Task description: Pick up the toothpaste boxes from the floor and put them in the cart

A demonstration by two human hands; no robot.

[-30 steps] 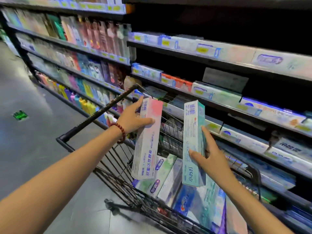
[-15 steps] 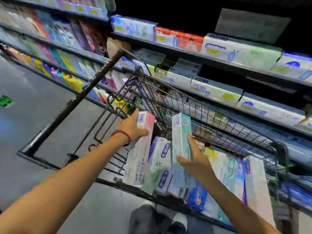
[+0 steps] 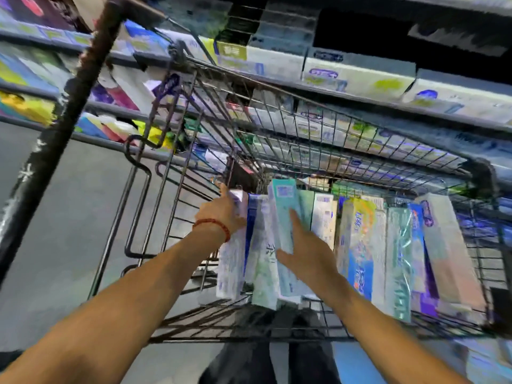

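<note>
The left hand [image 3: 221, 212] grips a white toothpaste box [image 3: 231, 261] at nine o'clock in the wire cart [image 3: 304, 128]; the right hand [image 3: 307, 253], fingers straight, presses a teal toothpaste box [image 3: 285, 217] upright, seemingly packing both tightly into the row.

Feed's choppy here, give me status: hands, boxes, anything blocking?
Left hand on white box, right hand on teal box; grips unclear. Both boxes down inside cart among the others. Nothing blocking.
</note>
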